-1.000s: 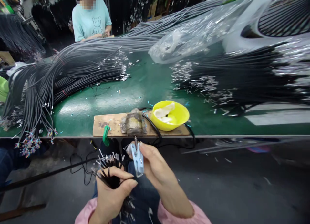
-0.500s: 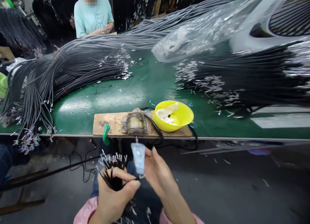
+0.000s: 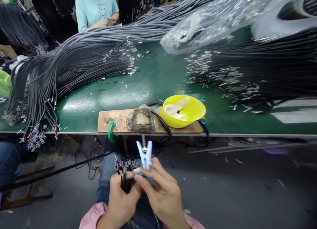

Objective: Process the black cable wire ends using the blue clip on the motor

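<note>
My left hand (image 3: 122, 197) is closed round a bundle of thin black cables (image 3: 124, 181) whose stripped, silvery ends point up. My right hand (image 3: 164, 192) pinches the silvery end of one cable (image 3: 137, 171) between thumb and fingers, close beside the left thumb. Just above those fingertips is a light blue clothespin (image 3: 146, 156), fixed on the shaft of a small motor (image 3: 142, 120). The motor sits on a wooden board (image 3: 106, 120) at the table's front edge. Whether the right fingers touch the clothespin, I cannot tell.
On the board's right end stands a yellow bowl (image 3: 170, 120) with white pieces inside. A green clamp (image 3: 111, 131) grips its left end. Cable bundles lie left (image 3: 74, 64) and right (image 3: 272, 67) on the green table (image 3: 160, 74). Across it, a person (image 3: 96, 11) works.
My right hand has moved from beside the clothespin to below it and now pinches the cable end. The clothespin has turned and shows its two legs. The view has shifted slightly.
</note>
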`<state>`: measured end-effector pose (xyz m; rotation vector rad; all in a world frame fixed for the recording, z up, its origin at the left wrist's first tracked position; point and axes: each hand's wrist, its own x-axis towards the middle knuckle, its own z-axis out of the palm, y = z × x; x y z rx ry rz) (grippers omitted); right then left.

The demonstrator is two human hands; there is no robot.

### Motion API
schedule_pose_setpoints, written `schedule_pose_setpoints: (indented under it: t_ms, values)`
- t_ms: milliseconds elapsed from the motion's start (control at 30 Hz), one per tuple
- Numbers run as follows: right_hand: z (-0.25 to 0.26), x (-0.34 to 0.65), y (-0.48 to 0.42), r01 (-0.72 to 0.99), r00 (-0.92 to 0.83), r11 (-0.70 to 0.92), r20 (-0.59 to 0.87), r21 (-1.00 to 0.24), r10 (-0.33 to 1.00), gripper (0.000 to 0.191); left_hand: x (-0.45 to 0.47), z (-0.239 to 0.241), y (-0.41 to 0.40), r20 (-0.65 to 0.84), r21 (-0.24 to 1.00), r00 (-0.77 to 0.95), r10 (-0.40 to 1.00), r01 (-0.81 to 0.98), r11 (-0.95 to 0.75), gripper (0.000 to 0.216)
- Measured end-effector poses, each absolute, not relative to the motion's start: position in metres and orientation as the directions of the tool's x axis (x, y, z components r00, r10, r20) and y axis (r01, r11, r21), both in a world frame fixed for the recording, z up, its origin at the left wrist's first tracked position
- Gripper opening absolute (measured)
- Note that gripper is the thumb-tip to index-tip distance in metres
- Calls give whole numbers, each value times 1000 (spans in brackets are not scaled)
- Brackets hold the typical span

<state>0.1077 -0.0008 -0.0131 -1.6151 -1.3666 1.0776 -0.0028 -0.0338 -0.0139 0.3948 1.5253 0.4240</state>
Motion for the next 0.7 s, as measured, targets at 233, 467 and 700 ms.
schedule_pose_setpoints:
  t_ms: [233,467,700]
  values:
    - [-21,98,-12,290,248,-221,-150,-931,957,16,3,-14,-42,-926,340,85,369,-242,909,39]
    - [-30,105,-16,-36,149,-482,-482,-875,863,28,0,-15,-32,-923,294,172,345,-267,918,44]
    - [-27,112,-9,10,165,-375,-369,-927,915,13,1,-14,-29,-924,270,222,310,-195,943,44]
